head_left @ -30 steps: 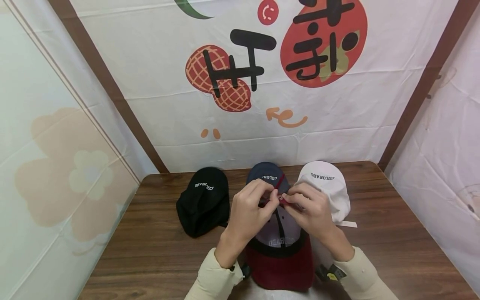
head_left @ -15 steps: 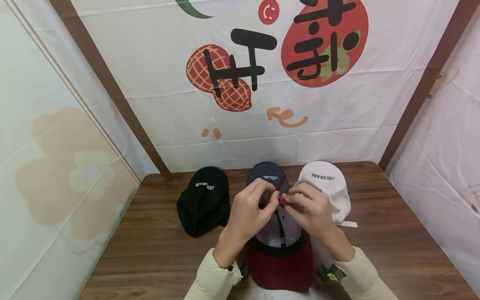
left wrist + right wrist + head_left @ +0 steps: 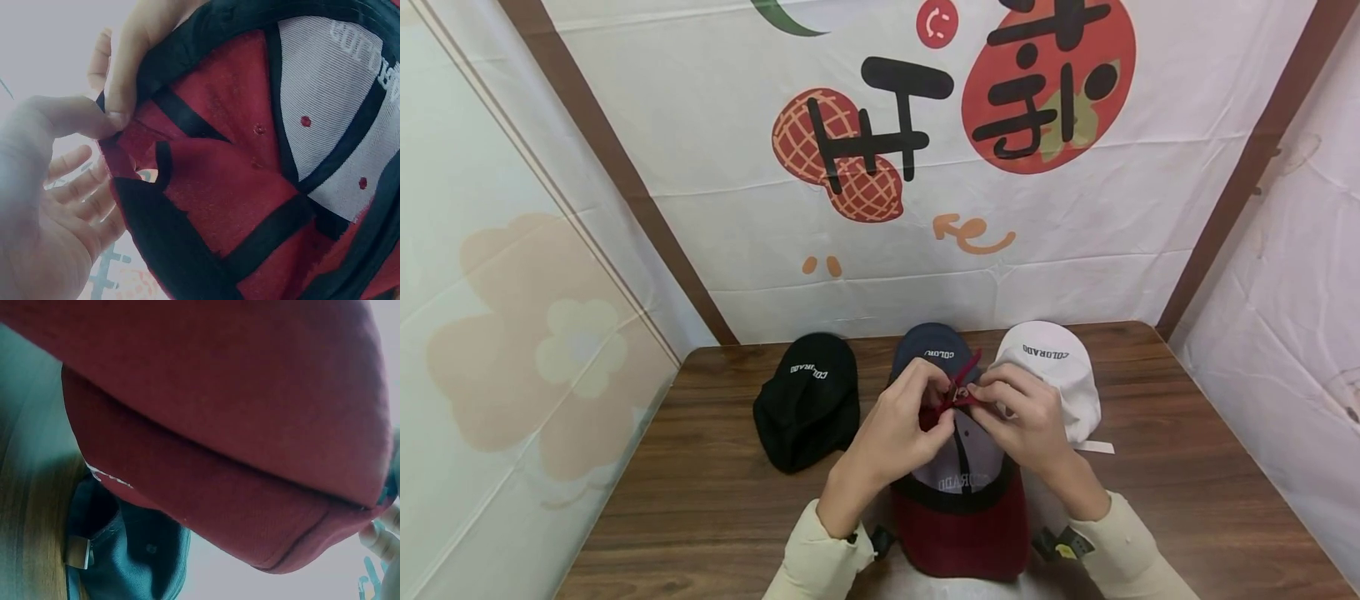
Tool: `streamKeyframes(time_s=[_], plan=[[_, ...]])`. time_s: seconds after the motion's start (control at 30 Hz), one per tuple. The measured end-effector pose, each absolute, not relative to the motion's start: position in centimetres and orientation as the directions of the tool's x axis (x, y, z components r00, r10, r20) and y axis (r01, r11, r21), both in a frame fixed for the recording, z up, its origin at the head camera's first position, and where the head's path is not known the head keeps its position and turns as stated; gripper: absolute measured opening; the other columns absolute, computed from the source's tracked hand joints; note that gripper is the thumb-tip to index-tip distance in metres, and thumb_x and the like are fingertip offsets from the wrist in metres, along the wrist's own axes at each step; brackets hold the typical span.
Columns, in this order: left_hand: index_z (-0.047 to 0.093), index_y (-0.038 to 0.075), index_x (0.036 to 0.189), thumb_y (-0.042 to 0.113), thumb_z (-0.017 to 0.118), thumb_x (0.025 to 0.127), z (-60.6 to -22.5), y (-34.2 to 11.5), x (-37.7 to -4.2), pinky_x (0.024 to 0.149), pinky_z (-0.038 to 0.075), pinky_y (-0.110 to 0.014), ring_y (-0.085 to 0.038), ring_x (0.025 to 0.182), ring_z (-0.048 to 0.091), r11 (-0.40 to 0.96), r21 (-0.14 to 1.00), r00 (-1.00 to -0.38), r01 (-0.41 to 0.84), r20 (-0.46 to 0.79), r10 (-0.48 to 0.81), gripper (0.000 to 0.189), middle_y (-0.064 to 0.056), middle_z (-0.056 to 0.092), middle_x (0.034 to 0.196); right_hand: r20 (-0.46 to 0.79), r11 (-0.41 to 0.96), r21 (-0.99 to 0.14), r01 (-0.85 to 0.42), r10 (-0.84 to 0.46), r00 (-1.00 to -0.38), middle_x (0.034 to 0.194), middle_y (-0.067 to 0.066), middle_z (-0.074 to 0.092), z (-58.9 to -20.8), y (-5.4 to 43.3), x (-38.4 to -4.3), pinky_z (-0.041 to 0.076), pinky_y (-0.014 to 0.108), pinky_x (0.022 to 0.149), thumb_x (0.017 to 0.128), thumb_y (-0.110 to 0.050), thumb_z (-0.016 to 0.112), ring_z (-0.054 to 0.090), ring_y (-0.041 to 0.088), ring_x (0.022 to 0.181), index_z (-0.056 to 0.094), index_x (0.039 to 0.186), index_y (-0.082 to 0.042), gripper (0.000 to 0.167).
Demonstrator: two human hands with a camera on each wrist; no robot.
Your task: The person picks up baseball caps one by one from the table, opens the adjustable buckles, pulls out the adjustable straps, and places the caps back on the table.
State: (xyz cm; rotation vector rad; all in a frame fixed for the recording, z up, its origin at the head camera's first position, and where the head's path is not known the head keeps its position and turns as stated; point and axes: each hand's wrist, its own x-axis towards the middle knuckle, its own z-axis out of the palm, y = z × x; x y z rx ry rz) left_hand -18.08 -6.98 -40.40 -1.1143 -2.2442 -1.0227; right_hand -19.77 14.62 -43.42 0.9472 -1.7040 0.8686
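Over the table (image 3: 685, 492), the red cap (image 3: 961, 502) should handle light and floppy, stiffer at its brim (image 3: 962, 542), and its narrow back strap (image 3: 957, 395), which the left hand (image 3: 898, 425) and right hand (image 3: 1026, 414) both pinch, suits a fingertip hold.

Dark red cap (image 3: 961, 504), its black-banded, partly pale inside in view.

Head view from above, facing forward-down, wrist views close up, all sharing the red cap (image 3: 962, 521)
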Motion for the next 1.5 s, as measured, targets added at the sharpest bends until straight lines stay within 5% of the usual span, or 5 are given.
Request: streamKeyframes(time_s=[0.17,0.33,0.7,0.97,1.5], plan=[[0.061,0.008,0.106,0.001,0.073,0.094,-40.70,-6.86,-18.09,0.065,0.047,-0.013,-0.009,0.075,0.056,0.420,0.393,-0.565,0.818,0.686,0.458,0.018,-0.002,0.062,0.097,0.935,0.448,-0.176,-0.876,-0.201,-0.291,0.090,0.005,0.073,-43.42,14.70,-19.62,0.041,0.018,0.053,0.095,-0.014,0.078,0.056,0.011,0.066,0.078,0.090,-0.008,0.008],[0.064,0.008,0.104,0.002,0.073,0.095,-40.81,-6.71,-18.22,0.063,0.044,-0.012,-0.009,0.073,0.056,0.425,0.337,-0.517,0.840,0.734,0.440,0.014,-0.001,0.064,0.095,0.921,0.483,-0.205,-0.851,-0.201,-0.335,0.093,0.004,0.072,-43.34,14.72,-19.39,0.041,0.019,0.051,0.103,-0.031,0.070,0.052,0.007,0.066,0.076,0.097,-0.009,0.024],[0.073,0.008,0.103,0.005,0.071,0.098,-40.58,-6.48,-18.36,0.068,0.051,-0.015,-0.010,0.080,0.061,0.410,0.226,-0.409,0.884,0.800,0.439,0.007,-0.002,0.071,0.100,0.958,0.439,-0.063,-0.896,-0.225,-0.178,0.090,0.008,0.073,-42.92,14.47,-19.37,0.053,0.029,0.062,0.102,-0.020,0.072,0.066,0.020,0.074,0.078,0.088,-0.006,0.020],[0.073,0.009,0.099,0.000,0.075,0.093,-40.44,-6.49,-18.30,0.072,0.055,-0.017,-0.010,0.083,0.064,0.422,0.207,-0.398,0.883,0.807,0.436,0.011,-0.002,0.072,0.099,0.961,0.414,-0.068,-0.908,-0.218,-0.171,0.090,0.010,0.074,-42.91,14.46,-19.40,0.055,0.032,0.068,0.087,-0.002,0.082,0.068,0.024,0.077,0.078,0.088,-0.004,0.005],[0.072,0.009,0.098,-0.001,0.075,0.093,-40.62,-6.75,-18.35,0.072,0.054,-0.017,-0.011,0.083,0.064,0.412,0.219,-0.401,0.885,0.809,0.430,0.012,-0.002,0.072,0.100,0.967,0.433,-0.069,-0.899,-0.192,-0.167,0.088,0.010,0.074,-43.02,14.41,-19.43,0.053,0.031,0.066,0.089,-0.005,0.079,0.066,0.022,0.076,0.078,0.085,-0.006,0.004]])
